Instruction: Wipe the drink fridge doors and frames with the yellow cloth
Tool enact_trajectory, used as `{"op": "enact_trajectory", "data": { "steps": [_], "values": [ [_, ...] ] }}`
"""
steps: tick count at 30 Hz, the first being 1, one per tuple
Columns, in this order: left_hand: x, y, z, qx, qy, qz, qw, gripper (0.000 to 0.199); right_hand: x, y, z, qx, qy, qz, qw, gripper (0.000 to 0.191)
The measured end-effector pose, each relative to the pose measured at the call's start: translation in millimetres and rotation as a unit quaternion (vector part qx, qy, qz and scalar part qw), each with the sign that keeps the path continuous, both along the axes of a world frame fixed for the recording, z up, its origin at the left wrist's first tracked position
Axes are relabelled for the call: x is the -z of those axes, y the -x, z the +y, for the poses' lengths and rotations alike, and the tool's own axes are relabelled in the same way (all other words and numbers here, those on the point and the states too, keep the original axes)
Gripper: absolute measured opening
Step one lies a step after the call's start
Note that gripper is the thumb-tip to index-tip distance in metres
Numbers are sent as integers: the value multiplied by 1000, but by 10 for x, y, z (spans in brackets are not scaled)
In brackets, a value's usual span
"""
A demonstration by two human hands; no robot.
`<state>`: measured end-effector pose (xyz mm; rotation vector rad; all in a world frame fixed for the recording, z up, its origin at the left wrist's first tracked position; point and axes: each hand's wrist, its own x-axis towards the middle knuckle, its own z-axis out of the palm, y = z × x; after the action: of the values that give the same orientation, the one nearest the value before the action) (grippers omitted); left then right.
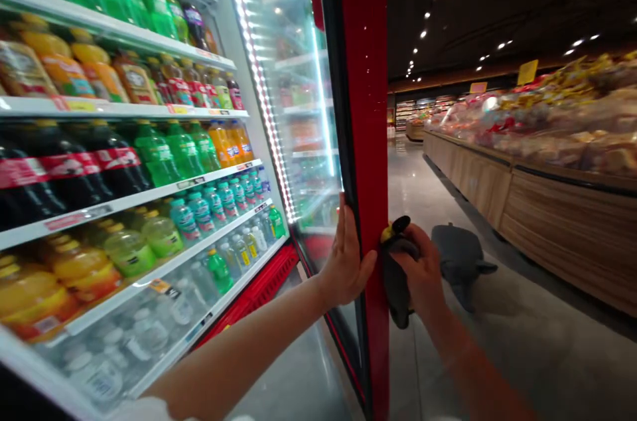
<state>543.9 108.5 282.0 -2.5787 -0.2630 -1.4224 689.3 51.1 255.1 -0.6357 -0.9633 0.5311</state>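
A tall red-framed glass door (365, 109) of a drinks cooler stands open, its edge facing me. My left hand (348, 261) lies against the inner side of the door near its edge, fingers pointing up and thumb on the red frame. On the outer side, my right hand (421, 265) has its fingers wrapped round a dark grey, soft-looking object (397, 285) with a bit of yellow and a black oval part at its top. That object is beside the red frame; whether it touches the frame is unclear.
Cooler shelves (124, 107) with many bottles fill the left. A grey plush-like shape (458, 255) is beyond my right hand, above the grey floor (537, 354). A wood-panelled display (572, 208) piled with packaged goods runs along the right.
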Motion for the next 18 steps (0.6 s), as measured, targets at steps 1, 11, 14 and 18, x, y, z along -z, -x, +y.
{"op": "enact_trajectory", "data": {
  "steps": [1,11,14,18],
  "values": [
    [-3,141,-45,-9,6,3,1000,87,15,121,-35,2,-6,-12,1000,13],
    [82,1666,-256,-137,13,59,989,100,103,1400,-199,55,-153,-148,975,27],
    [133,2099,-258,-162,24,63,984,95,84,1794,-199,66,-218,-181,957,41],
    [127,2700,-347,-163,19,12,986,86,55,2333,-193,67,-245,-220,942,50]
  ]
}}
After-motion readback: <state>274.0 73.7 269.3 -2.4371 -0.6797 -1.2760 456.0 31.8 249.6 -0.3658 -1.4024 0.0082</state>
